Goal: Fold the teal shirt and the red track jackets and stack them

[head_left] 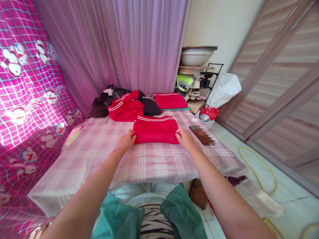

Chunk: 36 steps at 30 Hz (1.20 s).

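Note:
A red garment with white stripes (156, 130) lies folded into a flat rectangle on the plaid-covered table, its striped edge at the far side. My left hand (127, 139) pinches its near left edge, fingers curled on the cloth. At the near right edge, my right hand (184, 136) grips the fabric between thumb and fingers. Behind it is a loose heap with a crumpled red garment (127, 108) and dark clothes (103, 103). A neat stack of folded red clothes (170, 100) with a green layer underneath sits at the back right.
A phone (201, 134) with a cable lies right of my right hand. The plaid tablecloth (82, 162) hangs over the front edge. Beyond the right side stand a shoe rack (211, 76), a white bag (225, 89) and a wardrobe (276, 76). Curtains (147, 43) hang behind.

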Each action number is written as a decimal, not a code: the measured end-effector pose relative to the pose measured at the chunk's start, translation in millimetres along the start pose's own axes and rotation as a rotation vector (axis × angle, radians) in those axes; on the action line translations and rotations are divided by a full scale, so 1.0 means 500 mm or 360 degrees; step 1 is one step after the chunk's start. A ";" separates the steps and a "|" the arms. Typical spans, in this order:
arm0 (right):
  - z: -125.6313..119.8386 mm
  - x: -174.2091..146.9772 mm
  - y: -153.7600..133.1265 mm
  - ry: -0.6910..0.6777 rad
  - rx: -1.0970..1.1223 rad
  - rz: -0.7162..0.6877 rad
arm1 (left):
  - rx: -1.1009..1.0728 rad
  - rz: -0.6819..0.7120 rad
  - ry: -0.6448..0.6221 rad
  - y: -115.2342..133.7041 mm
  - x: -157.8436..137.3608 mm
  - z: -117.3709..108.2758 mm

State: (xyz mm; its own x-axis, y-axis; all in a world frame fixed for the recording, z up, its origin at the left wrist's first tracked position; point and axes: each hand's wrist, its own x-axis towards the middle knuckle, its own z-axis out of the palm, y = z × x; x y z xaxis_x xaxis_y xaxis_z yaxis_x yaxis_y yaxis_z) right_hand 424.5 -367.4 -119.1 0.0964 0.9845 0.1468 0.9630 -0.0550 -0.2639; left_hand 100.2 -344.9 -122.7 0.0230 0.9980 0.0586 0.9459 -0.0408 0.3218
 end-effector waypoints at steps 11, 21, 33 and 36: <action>0.024 -0.053 0.043 0.0159 0.0259 -0.0537 | -0.0215 0.0128 -0.0032 -0.018 -0.037 -0.006; -0.001 -0.044 0.069 -0.0278 0.0542 0.0421 | -0.0452 -0.0317 -0.0267 -0.056 -0.036 -0.029; 0.001 -0.003 0.035 -0.0510 0.1039 0.0655 | -0.0632 -0.0440 -0.0448 -0.024 0.049 0.000; -0.002 -0.001 0.032 -0.0487 0.1150 0.0661 | -0.0648 -0.0407 -0.0376 -0.020 0.048 0.007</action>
State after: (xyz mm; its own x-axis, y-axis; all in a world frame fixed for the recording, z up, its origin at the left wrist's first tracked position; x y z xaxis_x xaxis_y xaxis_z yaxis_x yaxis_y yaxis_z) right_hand 440.3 -369.1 -122.8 0.2319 0.9155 -0.3287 0.4607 -0.4009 -0.7918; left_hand 92.4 -320.6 -127.9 -0.0751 0.9603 -0.2686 0.7300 0.2364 0.6413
